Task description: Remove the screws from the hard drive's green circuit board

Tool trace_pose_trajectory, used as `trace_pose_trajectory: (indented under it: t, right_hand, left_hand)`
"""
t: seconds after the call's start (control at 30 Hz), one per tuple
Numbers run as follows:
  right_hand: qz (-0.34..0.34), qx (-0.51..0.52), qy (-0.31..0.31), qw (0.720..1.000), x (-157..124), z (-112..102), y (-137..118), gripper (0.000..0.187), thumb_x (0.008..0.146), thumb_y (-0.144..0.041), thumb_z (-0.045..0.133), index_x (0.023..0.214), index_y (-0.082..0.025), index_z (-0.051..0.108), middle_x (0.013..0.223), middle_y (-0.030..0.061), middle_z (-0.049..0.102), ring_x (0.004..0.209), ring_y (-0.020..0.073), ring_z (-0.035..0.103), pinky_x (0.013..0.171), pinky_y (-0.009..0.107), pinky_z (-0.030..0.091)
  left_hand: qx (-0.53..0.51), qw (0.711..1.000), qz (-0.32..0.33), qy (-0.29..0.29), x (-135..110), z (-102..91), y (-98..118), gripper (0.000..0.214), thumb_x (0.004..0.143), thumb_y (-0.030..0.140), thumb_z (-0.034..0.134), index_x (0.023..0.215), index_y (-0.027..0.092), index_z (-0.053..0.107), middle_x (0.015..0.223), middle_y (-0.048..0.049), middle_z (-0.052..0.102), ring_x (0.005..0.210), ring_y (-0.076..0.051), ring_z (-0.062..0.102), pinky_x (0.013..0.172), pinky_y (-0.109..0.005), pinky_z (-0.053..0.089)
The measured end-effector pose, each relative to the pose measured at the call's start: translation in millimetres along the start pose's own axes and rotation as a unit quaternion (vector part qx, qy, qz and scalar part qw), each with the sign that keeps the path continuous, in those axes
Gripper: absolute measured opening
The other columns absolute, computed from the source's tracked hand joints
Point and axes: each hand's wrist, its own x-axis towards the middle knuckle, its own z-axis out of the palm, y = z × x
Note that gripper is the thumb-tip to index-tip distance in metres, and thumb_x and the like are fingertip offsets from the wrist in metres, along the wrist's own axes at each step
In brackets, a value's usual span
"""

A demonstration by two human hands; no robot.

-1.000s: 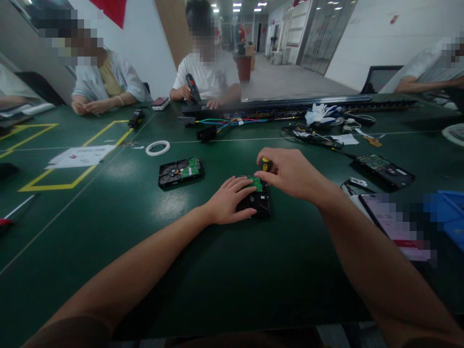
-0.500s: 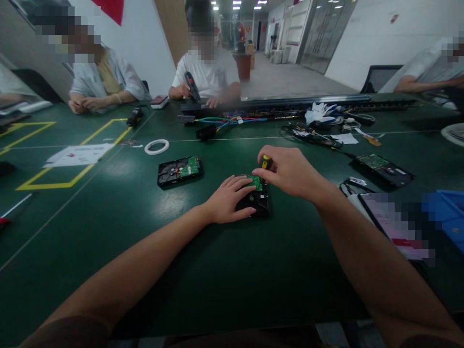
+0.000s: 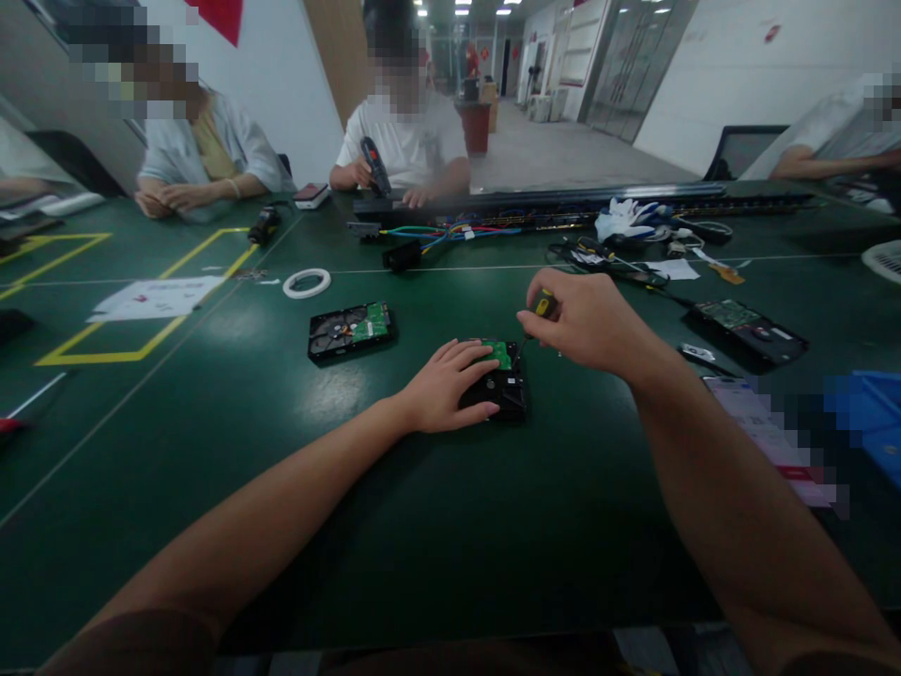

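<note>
Steadies hard drive (image 3: 511,392) under spread left hand (image 3: 447,385); clamps screwdriver (image 3: 543,302) in right hand (image 3: 581,319). Appears mid-work, with green board (image 3: 502,354) in place.

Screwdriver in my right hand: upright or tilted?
Tilted. The screwdriver slants in the right hand, its shaft running down and leftward toward the hard drive under the left hand.

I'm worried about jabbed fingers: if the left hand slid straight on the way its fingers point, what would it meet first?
Probably the screwdriver held in the right hand: its thin shaft shows just ahead of the left hand, though depth is unclear.
</note>
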Motion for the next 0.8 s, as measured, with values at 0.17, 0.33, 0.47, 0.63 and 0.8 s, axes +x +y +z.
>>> trace_pose_trajectory:
  t: [0.17, 0.33, 0.47, 0.63, 0.8]
  right_hand:
    - [0.003, 0.002, -0.001, 1.0, 0.9, 2.1, -0.8, 0.015, 0.096, -0.037, 0.071, 0.098, -0.022, 0.069, 0.081, 0.0078, 0.077, 0.079, 0.0268, 0.073, 0.075, 0.037, 0.05]
    - [0.004, 0.004, -0.006, 1.0, 1.9, 4.1, 0.2, 0.015, 0.096, -0.035, 0.071, 0.1, -0.021, 0.07, 0.079, 0.0072, 0.077, 0.078, 0.0264, 0.073, 0.076, 0.037, 0.05]
    - [0.005, 0.007, -0.006, 1.0, 2.7, 5.4, 1.8, 0.015, 0.096, -0.036, 0.072, 0.1, -0.022, 0.069, 0.076, 0.0059, 0.076, 0.076, 0.0257, 0.073, 0.075, 0.037, 0.05]
    - [0.0, 0.008, -0.007, 1.0, 2.4, 6.1, 2.2, 0.014, 0.097, -0.036, 0.071, 0.099, -0.022, 0.069, 0.076, 0.0055, 0.076, 0.078, 0.0264, 0.073, 0.076, 0.038, 0.05]
    - [0.002, -0.002, -0.007, 1.0, 3.1, 7.1, 2.8, 0.014, 0.097, -0.036, 0.071, 0.101, -0.022, 0.071, 0.075, 0.0055, 0.076, 0.078, 0.0269, 0.072, 0.076, 0.038, 0.049]
  left_hand:
    - [0.01, 1.0, -0.002, -0.007, -1.0, -0.6, -0.5, 0.073, 0.105, 0.067, 0.065, 0.163, 0.024, 0.056, 0.172, -0.0177, 0.051, 0.164, -0.043, 0.044, 0.137, -0.071, 0.028]
    - [0.016, 1.0, 0.001, -0.005, -1.2, -0.7, -0.5, 0.073, 0.107, 0.068, 0.062, 0.163, 0.022, 0.056, 0.172, -0.0188, 0.052, 0.164, -0.042, 0.043, 0.137, -0.071, 0.028]
    - [0.018, 1.0, 0.0, -0.007, -0.9, -1.3, -0.1, 0.073, 0.107, 0.069, 0.062, 0.163, 0.023, 0.056, 0.172, -0.0182, 0.051, 0.164, -0.042, 0.043, 0.137, -0.071, 0.028]
    - [0.013, 1.0, -0.002, -0.005, -0.7, -1.6, 0.2, 0.073, 0.106, 0.069, 0.062, 0.163, 0.023, 0.057, 0.172, -0.0182, 0.051, 0.164, -0.042, 0.043, 0.137, -0.071, 0.028]
    - [0.012, 1.0, -0.001, -0.007, -0.7, -0.4, -0.2, 0.073, 0.106, 0.068, 0.064, 0.164, 0.025, 0.055, 0.173, -0.0172, 0.05, 0.165, -0.043, 0.042, 0.137, -0.072, 0.027]
